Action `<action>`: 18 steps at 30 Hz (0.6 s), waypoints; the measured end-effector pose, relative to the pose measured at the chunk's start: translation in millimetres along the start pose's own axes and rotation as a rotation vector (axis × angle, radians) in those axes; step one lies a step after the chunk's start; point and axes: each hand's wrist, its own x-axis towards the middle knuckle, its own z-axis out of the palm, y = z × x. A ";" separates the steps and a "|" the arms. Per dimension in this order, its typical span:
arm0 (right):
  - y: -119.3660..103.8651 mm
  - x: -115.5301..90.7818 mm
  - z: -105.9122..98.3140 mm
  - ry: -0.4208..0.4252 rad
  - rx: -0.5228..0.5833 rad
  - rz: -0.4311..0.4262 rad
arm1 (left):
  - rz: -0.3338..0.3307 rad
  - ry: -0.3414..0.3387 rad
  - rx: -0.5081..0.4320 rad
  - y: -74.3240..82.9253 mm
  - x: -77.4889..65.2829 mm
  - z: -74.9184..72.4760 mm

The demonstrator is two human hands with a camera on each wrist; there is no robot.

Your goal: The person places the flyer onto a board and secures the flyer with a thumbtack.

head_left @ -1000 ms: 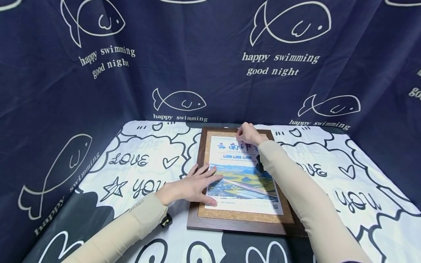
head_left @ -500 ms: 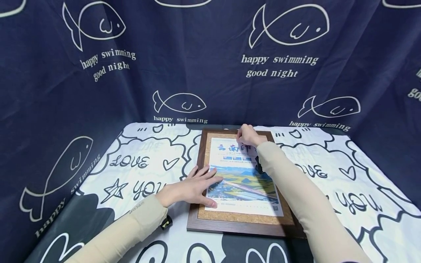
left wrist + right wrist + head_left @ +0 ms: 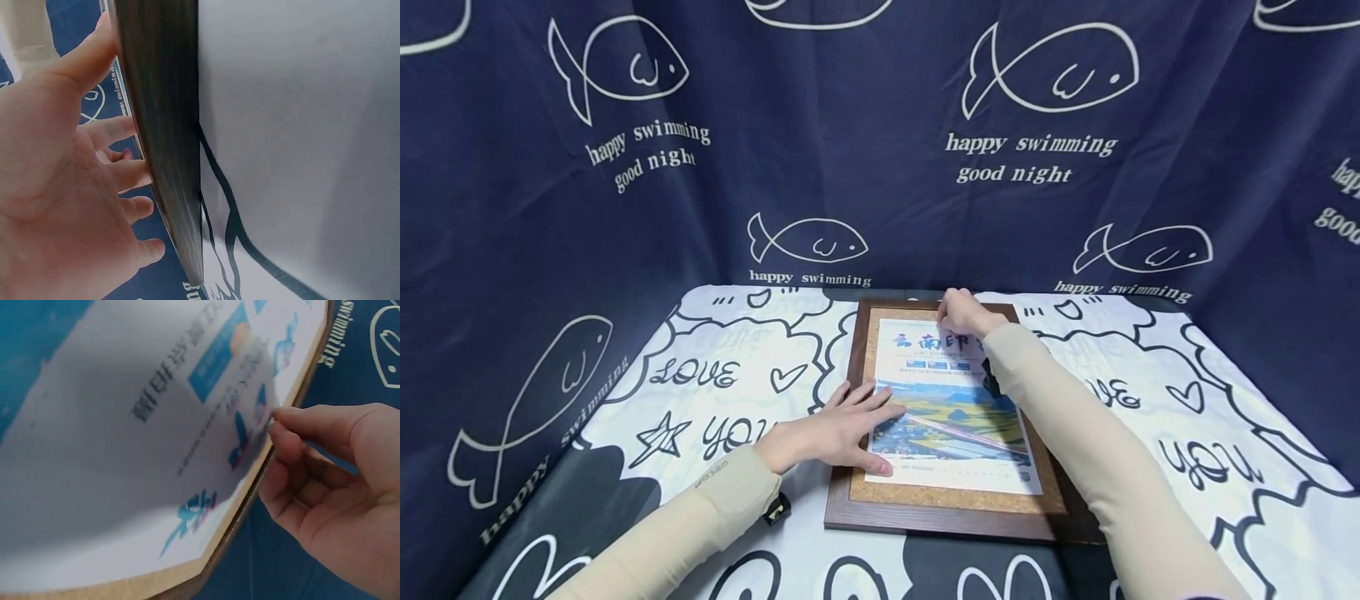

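A printed poster [image 3: 955,437] with a blue and yellow landscape lies on a cork board [image 3: 955,498] in a dark brown wooden frame [image 3: 940,518]. My left hand [image 3: 842,429] rests with spread fingers over the board's left side, fingertips on the poster's edge. The left wrist view has that palm beside the frame's side. Near the poster's top middle, my right hand [image 3: 964,313] pinches a small pale pin [image 3: 272,426] between thumb and index finger, seen in the right wrist view. Fingertips hide most of the pin, and its point cannot be seen.
Beneath the board is a white and black cloth [image 3: 715,383] with lettering and drawn shapes. A dark blue curtain [image 3: 880,150] with fish outlines rises behind and on both sides. The right forearm crosses the board's right edge and covers part of the poster.
The view has tilted up slightly, so everything sits a little lower in the frame. Both hands keep their places on the board.
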 end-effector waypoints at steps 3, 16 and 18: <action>-1.3 -3.6 -5.4 -0.004 -0.002 -0.024 | -0.002 -0.003 -0.004 -2.1 0.0 0.4; 5.2 -38.6 -55.4 0.192 0.098 -0.196 | 0.020 0.010 0.007 -11.9 1.9 -4.2; 6.9 -46.1 -64.7 0.253 0.099 -0.223 | 0.022 0.009 -0.005 -12.8 1.7 -6.2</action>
